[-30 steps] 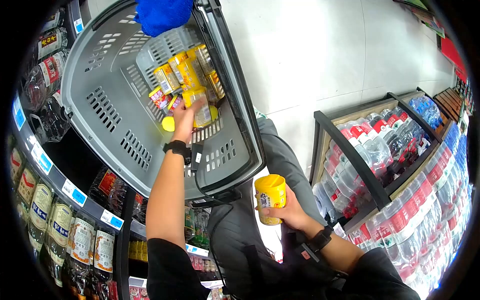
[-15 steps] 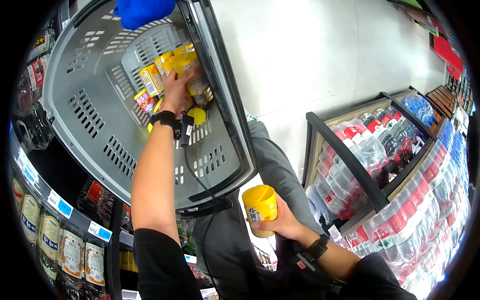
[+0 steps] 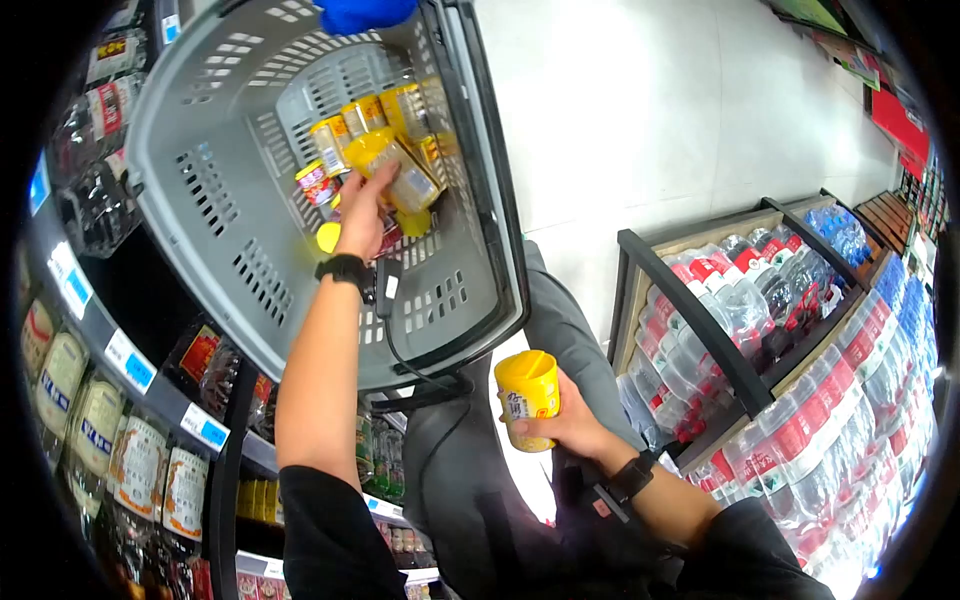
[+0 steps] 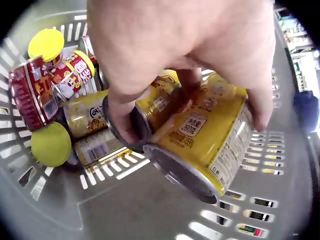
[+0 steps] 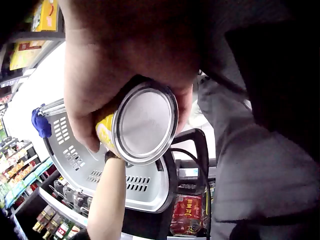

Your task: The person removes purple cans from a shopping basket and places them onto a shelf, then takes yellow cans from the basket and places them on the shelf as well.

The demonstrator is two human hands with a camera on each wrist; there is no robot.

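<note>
In the head view I see the left hand [image 3: 365,215] down inside the grey basket [image 3: 310,285], grasping a tilted yellow can [image 3: 415,188] close to other yellow cans [image 3: 330,145]. The right hand [image 3: 580,420] clasps a lidded yellow can [image 3: 527,390] outside the basket, near the person's grey trousers [image 3: 570,320]. In the left wrist view, the fingers straddle the tilted yellow can, one touching a neighbouring can [image 4: 157,102] (some red tins [image 4: 32,92] lie off to the side). In the right wrist view, fingers wrap the lidded yellow can, its metal base [image 5: 146,124] showing.
</note>
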